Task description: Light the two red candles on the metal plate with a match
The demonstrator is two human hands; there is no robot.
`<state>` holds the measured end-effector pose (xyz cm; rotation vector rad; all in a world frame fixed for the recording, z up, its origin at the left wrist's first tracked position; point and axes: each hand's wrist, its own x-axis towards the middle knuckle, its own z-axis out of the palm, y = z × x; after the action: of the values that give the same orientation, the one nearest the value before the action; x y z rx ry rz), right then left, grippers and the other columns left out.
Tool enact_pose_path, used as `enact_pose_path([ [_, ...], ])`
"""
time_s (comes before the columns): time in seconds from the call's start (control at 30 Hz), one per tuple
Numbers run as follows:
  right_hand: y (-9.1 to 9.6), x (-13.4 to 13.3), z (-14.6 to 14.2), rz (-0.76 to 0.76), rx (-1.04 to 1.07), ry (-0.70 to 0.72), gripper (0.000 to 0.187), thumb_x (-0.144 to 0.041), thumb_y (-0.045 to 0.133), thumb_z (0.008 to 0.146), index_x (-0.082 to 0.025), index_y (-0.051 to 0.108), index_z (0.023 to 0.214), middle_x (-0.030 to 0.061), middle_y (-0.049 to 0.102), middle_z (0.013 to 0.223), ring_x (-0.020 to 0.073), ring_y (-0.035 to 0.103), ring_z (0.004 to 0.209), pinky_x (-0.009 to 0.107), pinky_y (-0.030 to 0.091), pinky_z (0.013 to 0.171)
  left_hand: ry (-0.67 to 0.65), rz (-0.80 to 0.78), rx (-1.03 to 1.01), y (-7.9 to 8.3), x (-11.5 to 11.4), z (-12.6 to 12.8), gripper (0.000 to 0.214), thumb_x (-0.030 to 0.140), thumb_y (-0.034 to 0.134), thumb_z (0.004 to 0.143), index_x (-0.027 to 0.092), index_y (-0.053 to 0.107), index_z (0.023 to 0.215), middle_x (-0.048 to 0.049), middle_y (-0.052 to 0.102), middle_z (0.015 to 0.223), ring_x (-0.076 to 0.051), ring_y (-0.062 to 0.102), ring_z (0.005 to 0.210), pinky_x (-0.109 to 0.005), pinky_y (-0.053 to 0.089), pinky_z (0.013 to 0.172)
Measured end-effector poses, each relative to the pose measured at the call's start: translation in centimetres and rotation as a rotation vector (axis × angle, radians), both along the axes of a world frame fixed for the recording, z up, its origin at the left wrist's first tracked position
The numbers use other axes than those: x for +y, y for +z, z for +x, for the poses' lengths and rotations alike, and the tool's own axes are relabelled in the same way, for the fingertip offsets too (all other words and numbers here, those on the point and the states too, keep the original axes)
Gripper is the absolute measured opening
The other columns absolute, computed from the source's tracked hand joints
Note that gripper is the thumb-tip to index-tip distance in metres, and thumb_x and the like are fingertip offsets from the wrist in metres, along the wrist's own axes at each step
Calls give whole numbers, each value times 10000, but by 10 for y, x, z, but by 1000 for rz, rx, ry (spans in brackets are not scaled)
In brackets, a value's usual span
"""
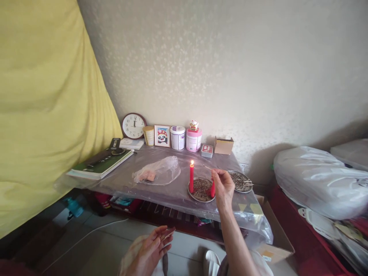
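A right hand (223, 187) pinches a match (207, 168) above a speckled plate (200, 200) bearing two red candles, the left candle (191, 180) lit. The left hand (151, 245), loosely curled, holds a small flat box (167, 233). Thin sticks (247, 183) lie on a second plate (239, 175); a clear bag (170, 168) contains pinkish-tan pieces (147, 176).

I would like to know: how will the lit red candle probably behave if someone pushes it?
The lit red candle will probably tip easily, because it stands tall and narrow on the round dish. It should feel stiff, as it looks straight, without bending. Once fallen, it may roll, since its sides appear rounded.
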<state>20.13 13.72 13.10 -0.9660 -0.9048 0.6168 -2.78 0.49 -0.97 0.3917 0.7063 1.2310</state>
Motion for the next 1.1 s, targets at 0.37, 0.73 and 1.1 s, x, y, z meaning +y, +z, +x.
enact_pose_path([
  [0.37, -4, 17, -35, 6, -53, 26, 285, -468, 719, 729, -193, 652, 754, 12, 682, 736, 145, 561, 621, 263, 464, 595, -8, 17, -6, 2, -1, -2, 368, 417, 879, 605, 260, 790, 926, -69, 801, 1052, -266, 669, 1016, -391, 461, 913],
  [0.73, -5, 20, -39, -6, -70, 33, 280, -463, 714, 741, -189, 661, 772, 21, 703, 760, 157, 583, 627, 274, 462, 609, -35, 36, -10, -4, -2, -4, 336, 392, 838, 664, 260, 779, 967, -73, 780, 1101, -285, 650, 1062, -411, 449, 942],
  [1.1, -3, 16, -39, -2, -59, 16, 281, -467, 717, 738, -192, 665, 764, 16, 692, 756, 157, 579, 641, 280, 469, 631, -31, 32, -23, -8, 1, -5, 330, 385, 837, 664, 257, 779, 963, -74, 786, 1087, -273, 651, 1045, -397, 450, 925],
])
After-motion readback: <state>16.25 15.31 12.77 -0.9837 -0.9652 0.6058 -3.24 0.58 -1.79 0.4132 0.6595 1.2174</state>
